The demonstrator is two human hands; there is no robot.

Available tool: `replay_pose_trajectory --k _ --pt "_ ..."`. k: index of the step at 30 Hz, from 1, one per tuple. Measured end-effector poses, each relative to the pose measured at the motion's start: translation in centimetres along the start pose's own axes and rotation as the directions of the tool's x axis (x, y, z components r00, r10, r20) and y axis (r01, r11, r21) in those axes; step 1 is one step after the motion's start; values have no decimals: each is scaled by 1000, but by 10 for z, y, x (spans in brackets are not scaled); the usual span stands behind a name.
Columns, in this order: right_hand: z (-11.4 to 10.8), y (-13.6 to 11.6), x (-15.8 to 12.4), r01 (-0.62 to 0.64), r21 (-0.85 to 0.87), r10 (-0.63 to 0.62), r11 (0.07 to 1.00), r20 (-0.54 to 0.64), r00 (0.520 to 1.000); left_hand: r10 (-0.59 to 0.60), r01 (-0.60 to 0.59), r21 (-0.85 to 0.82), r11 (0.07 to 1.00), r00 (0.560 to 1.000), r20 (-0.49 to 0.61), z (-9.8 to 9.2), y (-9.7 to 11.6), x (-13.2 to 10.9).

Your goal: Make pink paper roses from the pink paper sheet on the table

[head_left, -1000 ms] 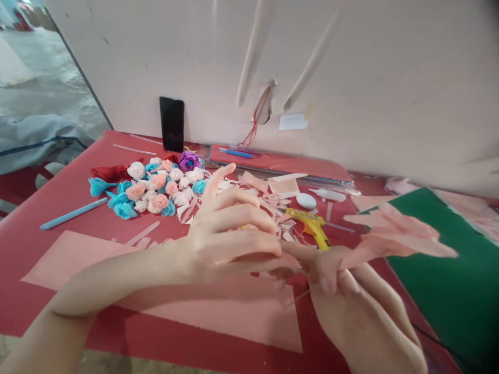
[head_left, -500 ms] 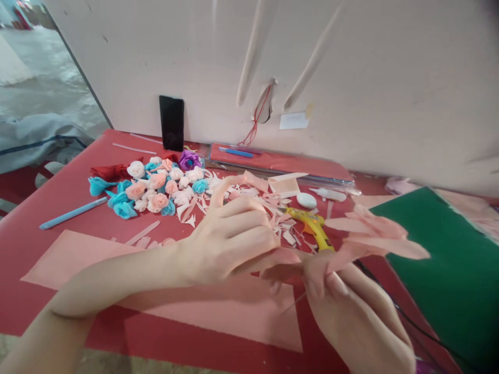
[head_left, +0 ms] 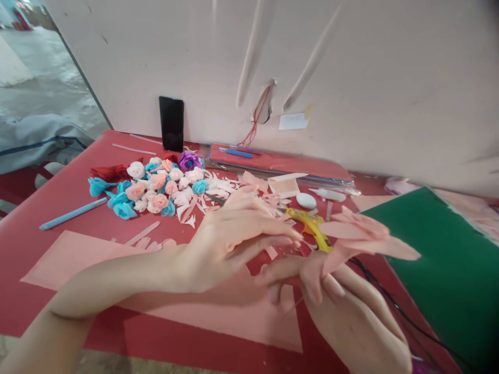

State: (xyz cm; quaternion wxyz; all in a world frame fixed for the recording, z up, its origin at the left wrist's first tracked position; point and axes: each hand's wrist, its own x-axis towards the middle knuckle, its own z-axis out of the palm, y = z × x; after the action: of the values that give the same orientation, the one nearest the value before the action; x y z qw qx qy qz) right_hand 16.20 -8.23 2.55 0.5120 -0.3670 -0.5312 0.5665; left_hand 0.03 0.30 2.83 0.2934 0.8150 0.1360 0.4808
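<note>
My right hand [head_left: 343, 306] pinches the base of a pink paper flower [head_left: 362, 236] between thumb and fingers, its petals spreading up and to the right. A thin stem shows faintly below these fingers. Just left of it, my left hand [head_left: 234, 244] is held palm down with loosely stretched fingers, apart from the flower; nothing shows in it. Beneath both hands lies a large pink paper sheet [head_left: 234, 317]. A yellow glue gun [head_left: 312, 226] rests just beyond my fingertips, partly hidden by the flower.
Several finished paper flowers [head_left: 156, 189] and paper scraps [head_left: 222, 184] cover the back left and middle. A blue stick [head_left: 74, 213] lies at the left. A phone [head_left: 172, 123] leans on the back panel. A green board [head_left: 448, 270] is at the right, near a black cable [head_left: 409, 317].
My left hand's raised, curled fingers have lowered and straightened, and its fingertips have drawn away from my right hand. The flower has shifted slightly left in my right hand.
</note>
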Motion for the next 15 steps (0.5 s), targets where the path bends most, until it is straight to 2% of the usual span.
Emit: replay_pose_trajectory --k 4,7,11,15 --pt "2 -1 3 -59 74 53 996 82 995 -124 124 -138 983 992 7 4 2 1" --pt "2 1 5 -76 147 58 986 129 990 -242 233 -252 939 970 -5 6 4 3" --pt "2 2 5 -79 181 62 980 93 994 -352 353 -373 858 933 74 7 3 4" --pt "2 2 4 -73 118 70 990 25 997 -371 398 -392 829 917 146 7 4 4"
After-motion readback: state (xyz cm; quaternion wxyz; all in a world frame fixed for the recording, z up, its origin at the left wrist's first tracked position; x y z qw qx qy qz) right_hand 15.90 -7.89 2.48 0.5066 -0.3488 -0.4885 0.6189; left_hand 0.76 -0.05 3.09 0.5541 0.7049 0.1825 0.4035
